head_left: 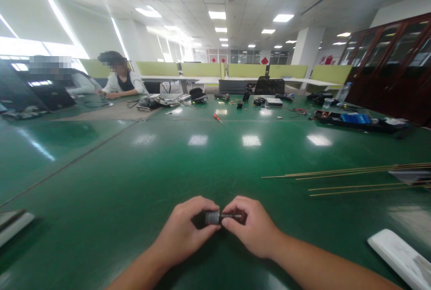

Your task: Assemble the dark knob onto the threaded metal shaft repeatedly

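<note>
Low in the middle of the view, both my hands meet over the green table (134,173). My left hand (188,222) pinches a small silver cylinder (212,217) with dark ends between thumb and fingers. In my right hand (252,227) is a thin dark metal shaft (232,216) with a reddish-brown part (243,216) behind it, partly covered by the fingers. Cylinder and shaft lie in one line, end to end. Whether they are joined I cannot tell. The pair resembles a small motor, but its exact kind does not show.
Thin brass-coloured rods (336,173) reach in from the right, above a white case (400,256). A red screwdriver (217,118) lies farther off. Electronic parts (198,95) and a black tray (357,121) line the far side. Two people sit at the far left.
</note>
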`<state>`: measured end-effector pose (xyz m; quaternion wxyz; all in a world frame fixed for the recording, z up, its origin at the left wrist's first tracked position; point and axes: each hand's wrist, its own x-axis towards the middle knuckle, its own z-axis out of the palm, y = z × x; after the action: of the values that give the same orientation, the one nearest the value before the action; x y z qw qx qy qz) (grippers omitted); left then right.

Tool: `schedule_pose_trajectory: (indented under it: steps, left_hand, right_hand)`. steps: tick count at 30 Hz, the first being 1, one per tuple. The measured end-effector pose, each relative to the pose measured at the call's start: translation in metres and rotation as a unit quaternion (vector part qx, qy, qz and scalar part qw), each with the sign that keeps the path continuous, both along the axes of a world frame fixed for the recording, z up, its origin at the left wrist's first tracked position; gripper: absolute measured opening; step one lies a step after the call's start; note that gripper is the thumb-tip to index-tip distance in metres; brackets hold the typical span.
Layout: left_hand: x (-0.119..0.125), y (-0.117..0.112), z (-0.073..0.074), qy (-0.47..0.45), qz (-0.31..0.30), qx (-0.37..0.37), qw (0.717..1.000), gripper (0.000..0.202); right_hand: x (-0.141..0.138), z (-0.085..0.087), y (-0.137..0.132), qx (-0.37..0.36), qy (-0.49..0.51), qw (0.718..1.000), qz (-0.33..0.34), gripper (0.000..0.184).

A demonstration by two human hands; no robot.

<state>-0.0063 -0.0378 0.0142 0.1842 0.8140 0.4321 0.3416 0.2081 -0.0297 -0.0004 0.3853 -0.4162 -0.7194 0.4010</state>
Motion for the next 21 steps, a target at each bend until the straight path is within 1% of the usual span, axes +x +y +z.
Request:
schedule_pose_trajectory:
  steps: [7,12,18,21]
  left_hand:
    - [-0.0009,-0.0002,-0.0010,-0.005,0.003,0.003,1.000,0.020]
    - [-0.0008,-0.0005,-0.0005,-0.014,0.005,0.008,1.000,0.022]
    - [-0.0014,-0.0003,-0.0012,-0.012,0.000,0.008,1.000,0.020]
    - [-0.0013,-0.0010,-0.0021,-0.013,0.001,0.007,1.000,0.022]
  right_hand:
    - [0.0000,-0.0008,0.0000,-0.016,0.012,1.000,0.003,0.004]
    - [0.0002,-0.0017,-0.0006,-0.016,0.012,1.000,0.004,0.009]
    - [-0.0007,-0.0005,0.0001,-0.009,0.012,1.000,0.001,0.004]
    - [-0.0010,-0.0007,0.0004,-0.001,0.010,1.000,-0.001,0.002]
